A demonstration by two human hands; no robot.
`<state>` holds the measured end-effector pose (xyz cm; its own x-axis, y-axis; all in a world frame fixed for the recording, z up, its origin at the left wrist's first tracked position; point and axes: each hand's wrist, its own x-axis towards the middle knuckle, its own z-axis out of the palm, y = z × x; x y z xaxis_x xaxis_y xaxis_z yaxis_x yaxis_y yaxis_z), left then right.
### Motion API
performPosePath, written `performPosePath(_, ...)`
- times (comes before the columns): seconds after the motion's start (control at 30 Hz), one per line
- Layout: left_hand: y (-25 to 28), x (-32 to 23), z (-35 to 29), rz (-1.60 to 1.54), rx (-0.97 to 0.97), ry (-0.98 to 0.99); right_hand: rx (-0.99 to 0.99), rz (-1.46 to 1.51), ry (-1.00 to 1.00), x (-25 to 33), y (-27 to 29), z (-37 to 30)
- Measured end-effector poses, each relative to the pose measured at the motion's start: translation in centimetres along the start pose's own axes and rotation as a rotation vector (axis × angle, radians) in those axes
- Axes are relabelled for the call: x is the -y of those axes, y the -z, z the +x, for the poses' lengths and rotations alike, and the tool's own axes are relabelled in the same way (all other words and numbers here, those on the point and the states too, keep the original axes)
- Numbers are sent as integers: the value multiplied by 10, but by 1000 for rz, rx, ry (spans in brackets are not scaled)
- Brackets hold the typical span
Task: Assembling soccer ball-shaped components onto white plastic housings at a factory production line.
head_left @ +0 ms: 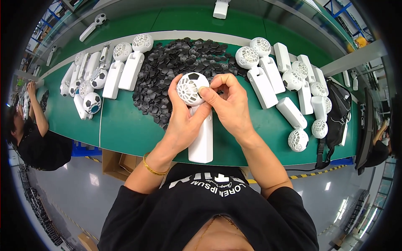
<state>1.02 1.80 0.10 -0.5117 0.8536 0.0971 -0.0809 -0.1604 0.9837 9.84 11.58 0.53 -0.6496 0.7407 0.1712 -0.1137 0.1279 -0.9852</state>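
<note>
In the middle, in front of my body, is a white handheld fan with a round, soccer-ball-like grille head. A black pentagon piece sits on top of that head. My left hand wraps around the fan's neck and the left side of its head. With its fingers curled, my right hand grips the head's right side, the thumb pressed on the grille. Something dark shows by that thumb, mostly hidden. Beyond my hands spreads a large heap of loose black pentagon pieces on the green table.
White fans lie grouped at left, some with black pentagons on their heads; more fans lie at right. A black backpack rests at the right end. Cardboard boxes stand under the table. Another person works at far left.
</note>
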Motion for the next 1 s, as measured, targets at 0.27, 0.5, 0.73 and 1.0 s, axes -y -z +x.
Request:
performPosePath(0.27, 0, -22, 25, 75, 84, -68, 12, 150, -9, 21, 4, 22)
performPosePath(0.5, 0, -47, 154, 530, 232, -172, -168, -122, 206, 34, 41, 34)
performPosePath(0.73, 57, 7, 346, 1218, -27, -531, -97, -1121, 198, 26, 91, -9)
performPosePath(1.0, 87, 54, 353, 1564, -18, -310, -73, -1375, 157, 11, 94, -3)
